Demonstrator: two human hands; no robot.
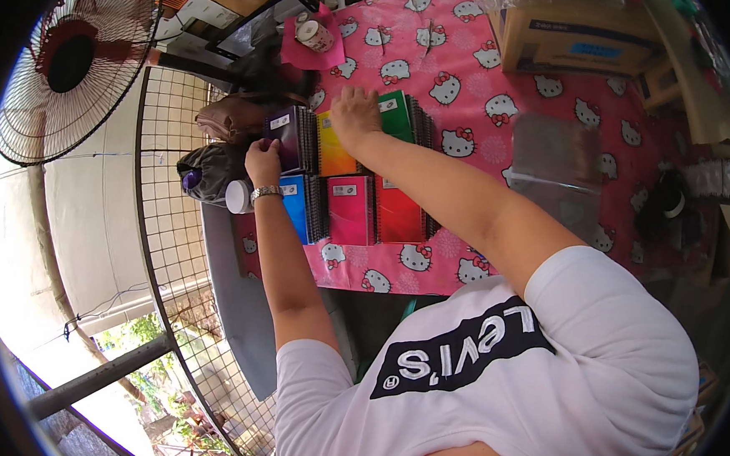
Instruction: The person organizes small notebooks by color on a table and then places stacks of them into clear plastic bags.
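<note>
Spiral notebooks lie in two rows on the table. The far row has a purple notebook, a yellow-orange notebook and a green notebook. Nearer to me are a blue notebook, a pink notebook and a red notebook. My left hand, a watch on its wrist, has its fingers bent at the left edge of the purple notebook. Over the top part of the yellow-orange one, my right hand is closed with curled fingers; its fingertips are partly hidden.
The pink cat-print tablecloth carries a white-lidded jar, a dark pouch, a brown bag and a cup. A clear plastic sheet and a cardboard box lie right. A fan stands left.
</note>
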